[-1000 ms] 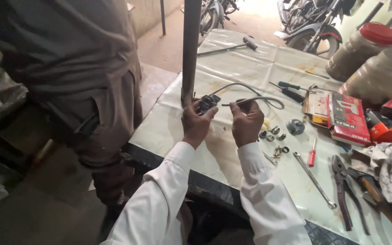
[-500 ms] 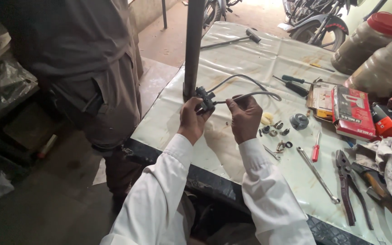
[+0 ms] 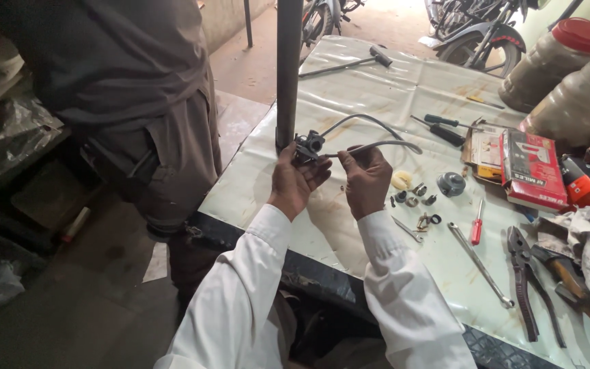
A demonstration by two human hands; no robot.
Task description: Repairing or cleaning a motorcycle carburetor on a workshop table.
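Centrally, a small metal part is gripped by the left hand; its grey cable (curved) is pinched by the right hand.

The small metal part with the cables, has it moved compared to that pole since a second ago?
Yes. The small metal part in the left hand has risen closer to the pole, now right beside its lower end.

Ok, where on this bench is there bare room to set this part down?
Bare sheet lies between the long-handled tool at the far end and the screwdrivers, and along the near edge left of the left hand. It is crowded right of the right hand: small fittings, spanner, pliers, boxes.
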